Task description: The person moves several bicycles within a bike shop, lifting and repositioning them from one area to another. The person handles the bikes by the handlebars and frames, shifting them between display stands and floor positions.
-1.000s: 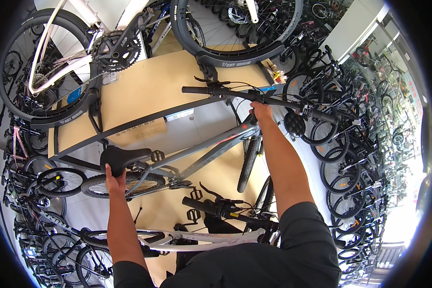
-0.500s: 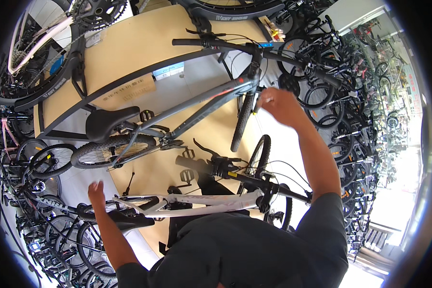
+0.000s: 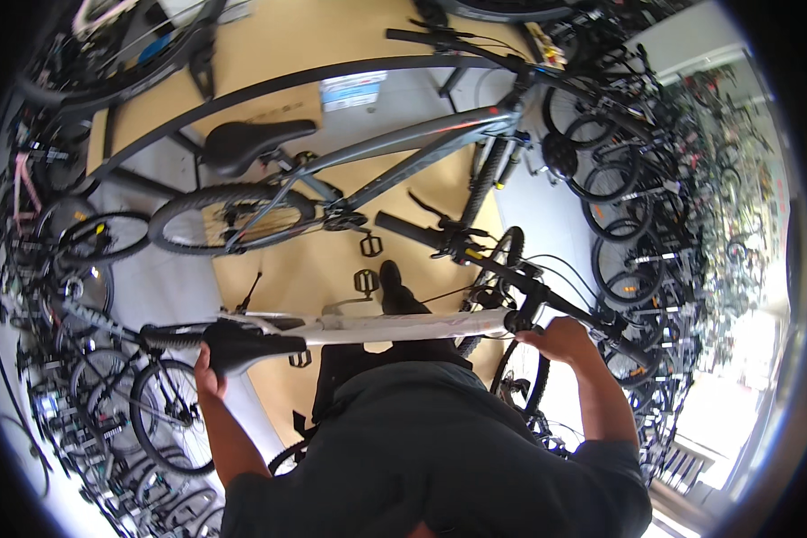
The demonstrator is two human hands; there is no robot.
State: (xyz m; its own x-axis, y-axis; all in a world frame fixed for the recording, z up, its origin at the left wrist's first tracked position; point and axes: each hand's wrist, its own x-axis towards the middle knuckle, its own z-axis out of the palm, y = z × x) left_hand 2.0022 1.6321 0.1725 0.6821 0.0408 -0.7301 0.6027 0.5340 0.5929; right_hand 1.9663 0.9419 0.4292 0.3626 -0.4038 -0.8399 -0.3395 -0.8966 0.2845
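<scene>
A white bicycle frame [image 3: 403, 328] stands crosswise just in front of my body. My left hand [image 3: 209, 375] is at the rear of its black saddle [image 3: 242, 348], with the fingers closed against the saddle's edge. At the front end, my right hand [image 3: 560, 341] closes around the stem area, just below the black handlebar [image 3: 498, 267]; the fingertips reach the head of the frame. Exactly what lies under those fingers is partly hidden. Beyond it, a grey bicycle [image 3: 421, 134] with a black saddle [image 3: 251, 143] stands roughly parallel.
A wooden table [image 3: 287, 40] with a dark edge stands at the far side, with another bicycle's wheel [image 3: 143, 72] on its left. Rows of bicycles [image 3: 619, 224] line the right, and more bicycles [image 3: 108, 386] crowd the left. My dark shoe [image 3: 391, 278] is beside a pedal [image 3: 366, 282].
My right hand has come down from beside the grey bicycle's front to the white bicycle's stem area. My left hand has moved onto the white bicycle's saddle. The view has shifted.
</scene>
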